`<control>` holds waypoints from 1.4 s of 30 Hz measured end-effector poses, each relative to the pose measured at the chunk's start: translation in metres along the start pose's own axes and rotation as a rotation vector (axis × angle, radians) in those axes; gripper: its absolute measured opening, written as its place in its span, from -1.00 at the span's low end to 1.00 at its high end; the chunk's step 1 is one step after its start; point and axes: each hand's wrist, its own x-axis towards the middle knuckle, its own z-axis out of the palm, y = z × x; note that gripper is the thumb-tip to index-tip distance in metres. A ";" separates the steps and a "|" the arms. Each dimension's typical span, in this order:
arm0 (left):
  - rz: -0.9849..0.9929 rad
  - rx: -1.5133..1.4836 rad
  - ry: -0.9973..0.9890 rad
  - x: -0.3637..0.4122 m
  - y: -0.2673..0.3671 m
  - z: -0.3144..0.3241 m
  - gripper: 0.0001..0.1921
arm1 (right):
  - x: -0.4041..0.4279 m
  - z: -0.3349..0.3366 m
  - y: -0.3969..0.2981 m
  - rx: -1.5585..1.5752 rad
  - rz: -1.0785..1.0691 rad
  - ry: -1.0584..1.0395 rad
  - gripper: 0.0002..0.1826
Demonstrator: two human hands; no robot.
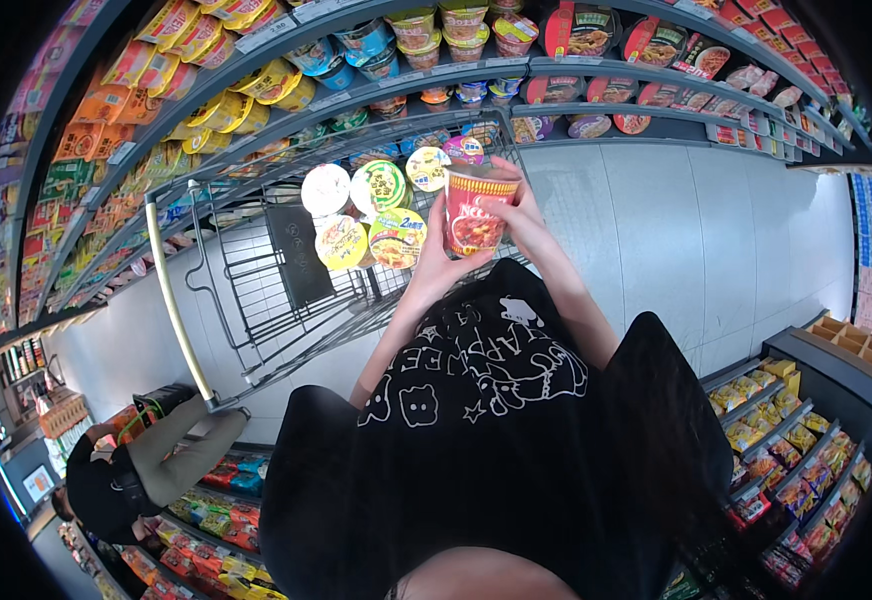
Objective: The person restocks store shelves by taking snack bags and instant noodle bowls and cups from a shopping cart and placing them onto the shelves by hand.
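A red instant noodle cup [473,217] with a yellow-patterned rim is held between both my hands, in front of my body. My left hand [440,251] supports it from the left and below, while my right hand [518,214] wraps its right side. Below and left of the cup is a wire shopping cart [248,277]. Several tubs stand together in it, among them a white-lidded tub [326,190], a green-ringed tub [382,186], a green and yellow tub [397,236], a yellow-lidded tub [342,242] and a purple-lidded tub [464,149].
Store shelves [436,71] with noodle cups, bowls and packets curve along the far side. The cart's pale handle [173,292] is at the left. Another person [121,472] with a basket is at the lower left. Snack racks [788,450] stand at the lower right, beside the tiled floor [653,225].
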 end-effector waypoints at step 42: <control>-0.332 0.585 0.552 -0.089 -0.023 -0.030 -0.45 | 0.145 -0.130 0.209 -2.141 0.507 -0.370 -0.28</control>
